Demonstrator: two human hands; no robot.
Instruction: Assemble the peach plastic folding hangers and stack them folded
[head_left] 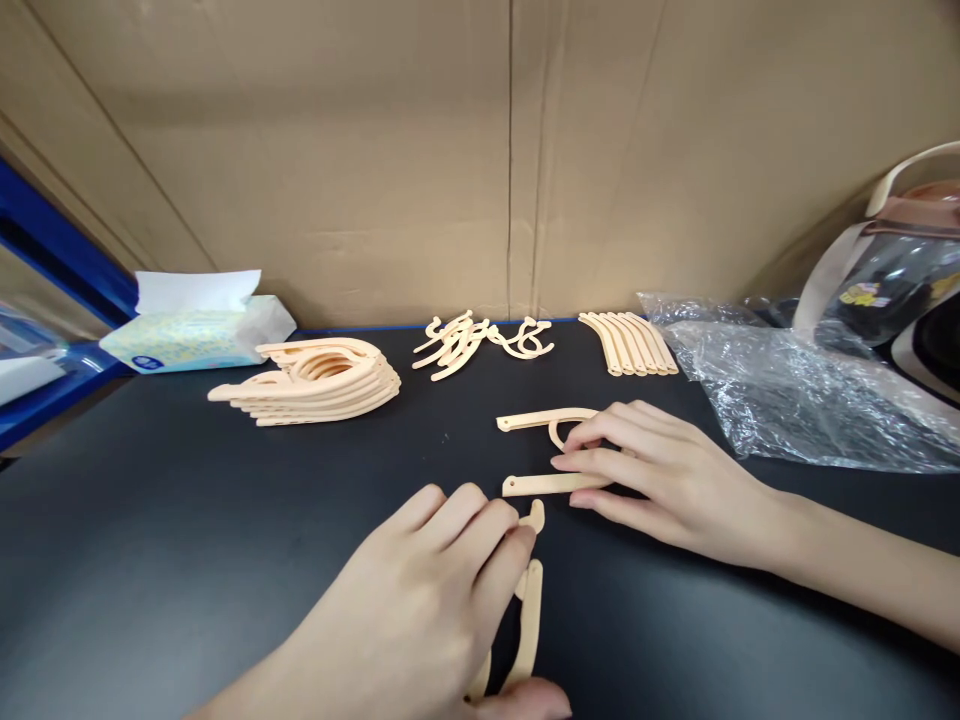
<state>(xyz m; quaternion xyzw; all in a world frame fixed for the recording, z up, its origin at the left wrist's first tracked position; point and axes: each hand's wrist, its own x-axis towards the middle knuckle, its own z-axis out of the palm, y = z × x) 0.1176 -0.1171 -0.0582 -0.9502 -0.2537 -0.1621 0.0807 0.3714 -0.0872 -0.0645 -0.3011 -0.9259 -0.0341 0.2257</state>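
Low at the front, my left hand point(450, 590) is closed around a beige plastic folding hanger point(531, 615). The hook tip and one arm of that hanger show past my fingers, while the rest is hidden beneath the palm. To the right, my right hand point(652, 470) grips a second folding hanger point(551, 485) that lies on the black table. Its two arms point left with a gap between them, and a curved hook piece shows between them. The fingers and palm cover its right end.
Behind on the left stands a stack of folded hangers point(330, 385) beside a tissue pack point(202, 330). Loose hooks point(457, 345) lie at the back middle, with a row of hanger arms point(628, 345) farther right. Crumpled clear plastic point(795, 390) and a clear bottle point(877, 285) occupy the right.
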